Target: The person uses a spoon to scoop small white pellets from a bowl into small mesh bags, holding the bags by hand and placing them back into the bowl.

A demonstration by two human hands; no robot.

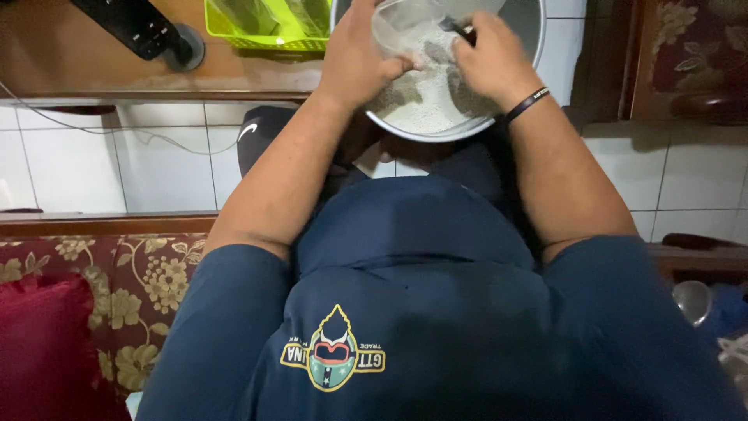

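A round metal bowl (527, 31) holding white grains (425, 101) sits in front of me at the top of the view. My left hand (354, 58) grips a clear plastic bag (405, 23) over the bowl. My right hand (487, 58) is closed on a small dark tool (463, 31) at the bag's mouth, its tip partly hidden. A black band circles my right wrist (526, 104). Both forearms reach forward over my dark blue shirt.
A wooden table (117, 74) at top left carries a lime green basket (265, 27) and a black object (144, 27). White floor tiles (156, 164) lie below. A floral sofa with a red cushion (43, 343) is at lower left. Dark wooden furniture (678, 62) stands at right.
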